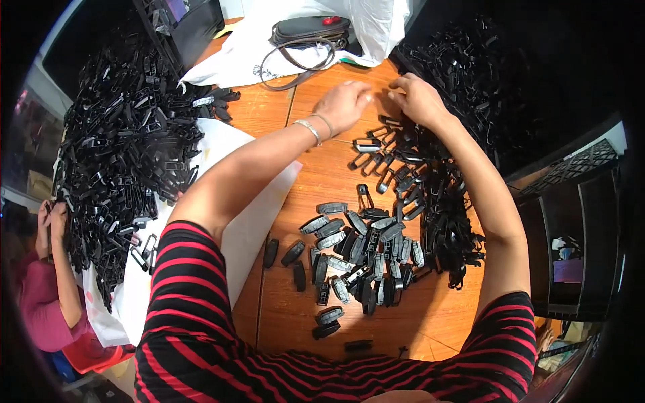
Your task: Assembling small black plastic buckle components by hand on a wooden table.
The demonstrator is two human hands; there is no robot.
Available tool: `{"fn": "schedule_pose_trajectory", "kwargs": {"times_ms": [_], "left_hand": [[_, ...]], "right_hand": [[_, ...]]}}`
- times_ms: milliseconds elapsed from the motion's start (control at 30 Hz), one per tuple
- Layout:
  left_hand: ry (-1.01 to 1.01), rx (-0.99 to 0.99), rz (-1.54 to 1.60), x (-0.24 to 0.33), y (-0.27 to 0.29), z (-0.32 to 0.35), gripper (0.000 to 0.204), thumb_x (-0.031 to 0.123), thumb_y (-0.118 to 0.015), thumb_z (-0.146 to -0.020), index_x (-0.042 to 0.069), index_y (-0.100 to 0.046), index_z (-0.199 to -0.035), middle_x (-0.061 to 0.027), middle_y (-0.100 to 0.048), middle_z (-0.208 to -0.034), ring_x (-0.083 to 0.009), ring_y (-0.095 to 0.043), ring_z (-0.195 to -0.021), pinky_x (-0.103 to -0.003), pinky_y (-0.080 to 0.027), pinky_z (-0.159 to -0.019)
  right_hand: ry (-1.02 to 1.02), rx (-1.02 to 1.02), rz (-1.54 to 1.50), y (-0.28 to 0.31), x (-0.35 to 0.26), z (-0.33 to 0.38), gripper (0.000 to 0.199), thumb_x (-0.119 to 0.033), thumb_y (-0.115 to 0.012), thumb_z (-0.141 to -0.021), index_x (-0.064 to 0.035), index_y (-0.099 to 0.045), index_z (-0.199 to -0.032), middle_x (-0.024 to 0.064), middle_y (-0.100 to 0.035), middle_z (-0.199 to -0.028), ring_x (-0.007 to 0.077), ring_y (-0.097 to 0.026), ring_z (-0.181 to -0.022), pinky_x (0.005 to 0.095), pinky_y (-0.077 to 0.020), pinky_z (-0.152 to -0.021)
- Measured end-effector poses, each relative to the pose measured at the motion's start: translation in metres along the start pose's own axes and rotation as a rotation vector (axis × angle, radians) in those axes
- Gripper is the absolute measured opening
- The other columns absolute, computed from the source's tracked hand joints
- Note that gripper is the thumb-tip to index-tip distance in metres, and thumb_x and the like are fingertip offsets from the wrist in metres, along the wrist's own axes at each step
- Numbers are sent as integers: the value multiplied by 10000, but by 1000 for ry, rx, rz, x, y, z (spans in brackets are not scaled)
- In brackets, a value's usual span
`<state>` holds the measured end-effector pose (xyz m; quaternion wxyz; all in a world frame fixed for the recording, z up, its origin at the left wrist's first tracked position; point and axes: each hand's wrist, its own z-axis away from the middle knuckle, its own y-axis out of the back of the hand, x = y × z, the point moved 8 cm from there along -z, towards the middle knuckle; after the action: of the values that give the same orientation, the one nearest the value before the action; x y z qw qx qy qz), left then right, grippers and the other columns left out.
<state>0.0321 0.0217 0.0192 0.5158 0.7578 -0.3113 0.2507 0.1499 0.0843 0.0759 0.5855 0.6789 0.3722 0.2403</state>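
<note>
at the far edge of the table: both hands meet over the top of a heap of small black plastic clips (430,195).
left hand (344,104): fingers curled together, tips pressed toward the right hand; whether a clip sits inside them i cannot tell. a silver bracelet (310,129) rings the wrist.
right hand (420,99): fingers bent down onto the heap's far end, touching the clips; what it pinches, if anything, is hidden.
step in hand: it looks like a clip is being picked or joined between the two hands, judged from how close the fingertips stand.
next move calls for: a fine pinch and a clean lift, since the clips lie tangled and one may drag its neighbours.
sorted pieces: dark grey oblong shells (349,252) lie in a loose cluster nearer the body, just beside the clip heap, a few strays apart toward the near edge.
table (306,316): orange-brown wood, bare between the cluster and the body.
white sheet (235,235): spread over the left side of the table, under a far bigger mound of black clips (121,154).
packages: a white plastic bag (255,47) at the far edge, a dark pouch with a looped strap (306,32) resting on it; black crates (571,235) stand off the right edge.
other person: hands (50,221) and a pink sleeve at the left edge, by the big mound.
</note>
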Motion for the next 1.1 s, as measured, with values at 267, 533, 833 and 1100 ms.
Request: {"fn": "schedule_pose_trajectory", "kwargs": {"times_ms": [267, 533, 833, 1100], "left_hand": [[-19, 116, -263, -9, -11, -11, 482, 290, -548, -910, 44, -487, -1320, -192, -542, -1258, -343, -481, -1199, -438, -381, -1013], [-44, 0, -210, 10, -38, -8, 548, 383, -531, -906, 85, -451, -1358, -167, -529, -1303, -319, -436, -1267, -432, -311, -1083], [-49, -259, 415, 46, -47, 51, 449, 295, -542, -916, 25, -519, -1274, -168, -646, -1098, -305, -616, -1017, -376, -474, -887], [-76, 28, 294, 34, -29, 29, 344, 261, -538, -933, -4, -613, -1139, -189, -672, -1030, -283, -647, -975, -350, -492, -859]], "right_hand": [[5, 76, 292, -56, 43, -45, 350, -309, -568, -896, -100, -591, -1175, 147, -534, -1217, 336, -509, -1148, 436, -447, -940], [-242, -133, 270, -56, 29, -6, 424, -418, -517, -925, -113, -573, -1215, 145, -564, -1227, 331, -521, -1170, 504, -428, -943], [-34, -45, 107, -42, -4, 75, 348, -340, -566, -905, -53, -639, -1088, 171, -597, -1115, 350, -559, -1071, 439, -454, -911], [-61, 74, 51, 7, 9, 68, 307, -268, -610, -890, -11, -643, -1055, 180, -627, -1056, 363, -575, -1023, 416, -466, -883]]}}
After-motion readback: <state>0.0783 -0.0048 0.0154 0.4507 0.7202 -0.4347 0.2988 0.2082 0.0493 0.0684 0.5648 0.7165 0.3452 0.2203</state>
